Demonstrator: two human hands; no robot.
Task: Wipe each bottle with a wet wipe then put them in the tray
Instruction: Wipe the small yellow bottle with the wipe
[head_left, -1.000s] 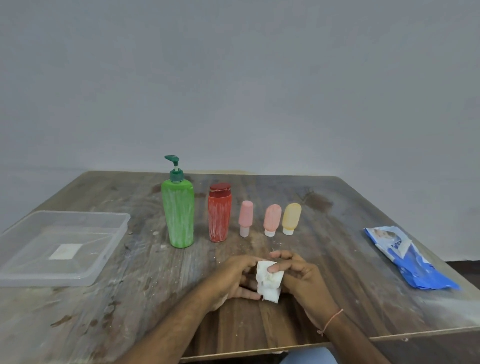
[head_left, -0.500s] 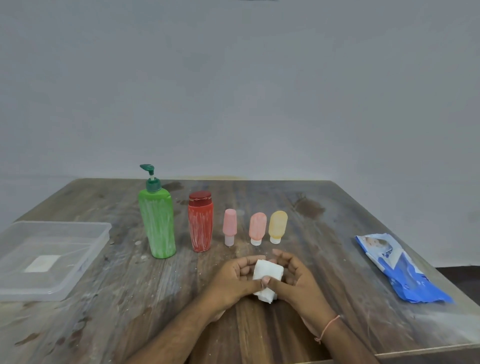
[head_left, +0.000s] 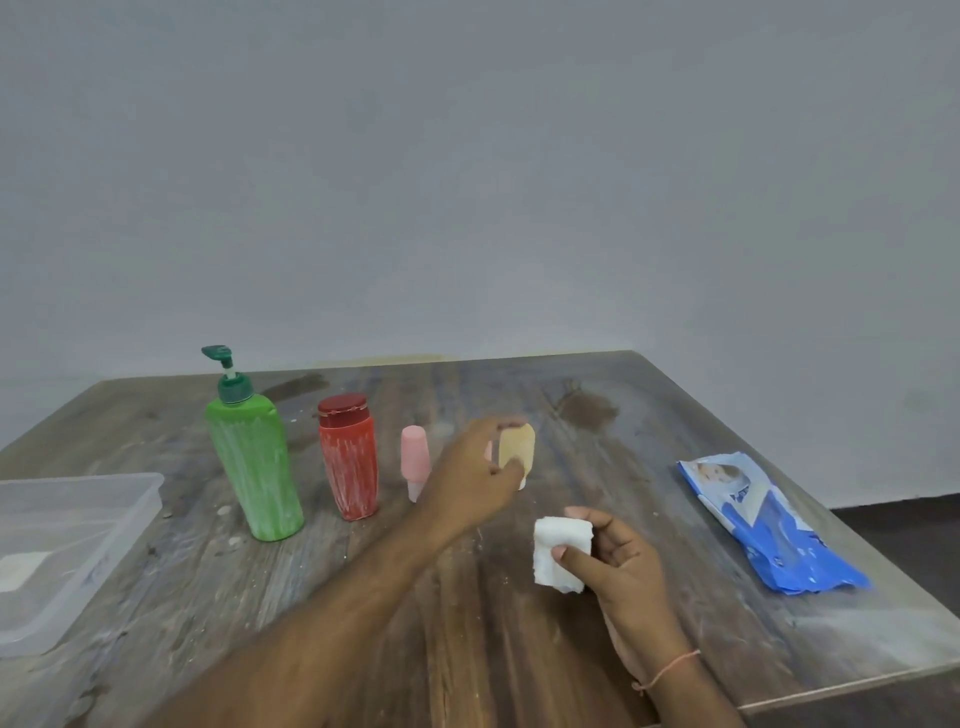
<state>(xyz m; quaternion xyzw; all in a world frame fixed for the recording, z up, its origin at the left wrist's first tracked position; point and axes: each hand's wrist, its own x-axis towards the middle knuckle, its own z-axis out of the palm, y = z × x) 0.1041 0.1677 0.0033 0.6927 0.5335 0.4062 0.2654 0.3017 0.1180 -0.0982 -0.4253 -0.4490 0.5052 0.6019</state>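
Reaching: left hand (head_left: 478, 467) stretches across the tabletop (head_left: 519, 649) to the yellow bottle (head_left: 518, 451), thumb and fingers closing round its body; whether the bottle has left the wood cannot be told.
Right hand: the right hand (head_left: 613, 556) hangs just above the tabletop near the front edge, thumb and fingers pinching a folded wet wipe (head_left: 558, 553).
Row: green pump bottle (head_left: 253, 457), red bottle (head_left: 349, 457) and pink bottle (head_left: 415, 460) stand upright in a line; a second pink bottle (head_left: 489, 451) shows only as a sliver behind the left hand.
Tray: the clear tray (head_left: 104, 512) sits at the left edge, well apart from the row, with no bottle in it.
Pack: blue wipe pack (head_left: 769, 525) lies flat at the right.
Handling, by judgement: the yellow bottle looks small, light and smooth, likely soft plastic standing on its cap; a pinch at mid-body should do, though a damp surface may turn slippery. The tall pump bottle looks heavier and top-heavy, better held round its waist than by the nozzle.
Change: half a second ago both hands were together over the wipe at the front of the tabletop; now the left has gone out to the yellow bottle and the right alone keeps the wipe. The camera has swung too, pushing the tray further off the left edge.
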